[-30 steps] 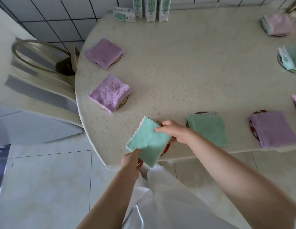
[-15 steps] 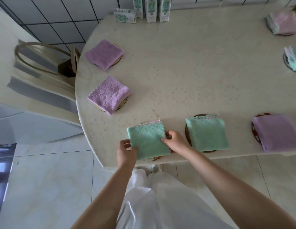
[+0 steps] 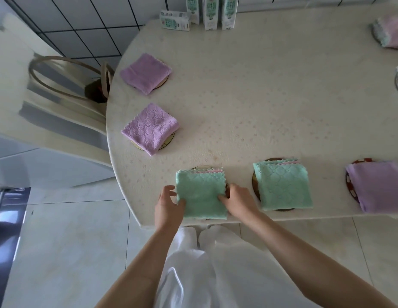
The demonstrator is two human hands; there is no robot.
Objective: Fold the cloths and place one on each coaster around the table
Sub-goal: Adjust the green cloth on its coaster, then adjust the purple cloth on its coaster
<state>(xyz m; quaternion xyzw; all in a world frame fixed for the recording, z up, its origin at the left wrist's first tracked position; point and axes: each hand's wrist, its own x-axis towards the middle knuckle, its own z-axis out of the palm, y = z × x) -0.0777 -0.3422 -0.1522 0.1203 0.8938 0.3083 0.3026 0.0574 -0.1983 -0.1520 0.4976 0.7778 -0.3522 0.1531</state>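
A folded green cloth (image 3: 200, 194) lies flat on a coaster (image 3: 201, 168) at the table's near edge, and only slivers of the coaster show. My left hand (image 3: 169, 207) touches the cloth's left edge with its thumb on top. My right hand (image 3: 239, 201) pinches the right edge. A second green cloth (image 3: 282, 185) covers the coaster (image 3: 255, 185) to the right. Two purple cloths (image 3: 150, 127) (image 3: 145, 73) sit on coasters at the left. Another purple cloth (image 3: 376, 185) lies on a red-rimmed coaster (image 3: 349, 185).
The round cream table (image 3: 260, 96) fills the view. Milk cartons (image 3: 210, 12) stand at its far edge. A chair (image 3: 66, 81) stands at the table's left side. More folded cloths (image 3: 389, 32) lie on coasters at the far right. Pale floor tiles lie below.
The green cloth went from tilted and lifted in both hands to lying square and flat on the near coaster. Both hands now sit at its side edges.
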